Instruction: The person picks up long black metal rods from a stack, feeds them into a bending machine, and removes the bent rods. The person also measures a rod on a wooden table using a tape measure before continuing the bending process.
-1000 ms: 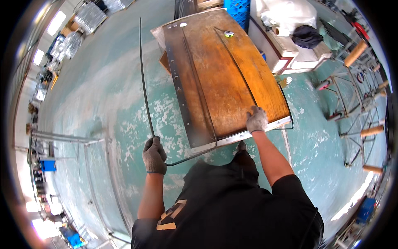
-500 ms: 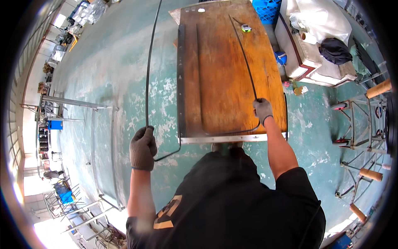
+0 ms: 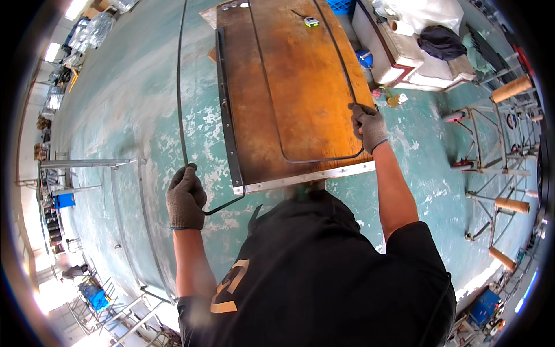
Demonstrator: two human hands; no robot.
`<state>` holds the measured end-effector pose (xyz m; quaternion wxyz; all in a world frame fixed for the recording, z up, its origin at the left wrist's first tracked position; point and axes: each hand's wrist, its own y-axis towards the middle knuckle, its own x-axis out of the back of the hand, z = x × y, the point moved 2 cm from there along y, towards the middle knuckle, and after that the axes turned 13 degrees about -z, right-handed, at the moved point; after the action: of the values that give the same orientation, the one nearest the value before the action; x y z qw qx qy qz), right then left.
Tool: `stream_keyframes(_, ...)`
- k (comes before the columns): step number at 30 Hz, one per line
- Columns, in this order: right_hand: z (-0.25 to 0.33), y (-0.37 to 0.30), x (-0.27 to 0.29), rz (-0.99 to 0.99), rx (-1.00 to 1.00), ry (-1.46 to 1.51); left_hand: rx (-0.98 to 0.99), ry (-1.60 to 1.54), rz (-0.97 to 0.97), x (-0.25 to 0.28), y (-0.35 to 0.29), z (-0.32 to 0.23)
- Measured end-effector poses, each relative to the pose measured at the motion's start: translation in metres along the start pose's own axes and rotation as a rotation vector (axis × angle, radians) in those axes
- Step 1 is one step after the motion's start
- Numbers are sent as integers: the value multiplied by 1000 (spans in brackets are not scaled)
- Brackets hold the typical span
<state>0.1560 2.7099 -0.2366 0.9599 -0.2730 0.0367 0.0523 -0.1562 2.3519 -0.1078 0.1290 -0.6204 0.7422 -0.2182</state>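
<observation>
Presently, two slender black rods are in hand, one per side, each with a smooth dark finish and a narrow, even section. The right rod (image 3: 324,161) is bent into a long U: two near-parallel limbs joined by a cross-bar at the near end, with rounded corners. It lies across the top of the wooden bench (image 3: 312,87). The right hand (image 3: 370,128), in a grey knit glove, is closed with curled fingers around its right limb, just above the near corner.

The left rod (image 3: 179,87) is located beyond the bench's left edge, above the green floor (image 3: 150,104). Its long limb is slightly bowed; its lower part turns toward the bench's near left corner. The left hand (image 3: 186,198), also gloved, is closed around it near the lower bend.

Bench surface: worn, orange-brown, bordered by a dark perforated strip (image 3: 224,104) at left and a pale strip (image 3: 312,177) at the near edge.
</observation>
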Motion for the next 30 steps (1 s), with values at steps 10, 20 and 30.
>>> stream_keyframes(10, 75, -28, 82, -199, 261, 108, 40, -33, 150, -9, 17, -4)
stream_keyframes(20, 106, -57, 161, -399, 343, 257, 106, -63, 305, -53, 12, -10)
stream_keyframes(30, 114, -62, 228, -645, 394, 27, 118, 25, 367, -80, 25, 10)
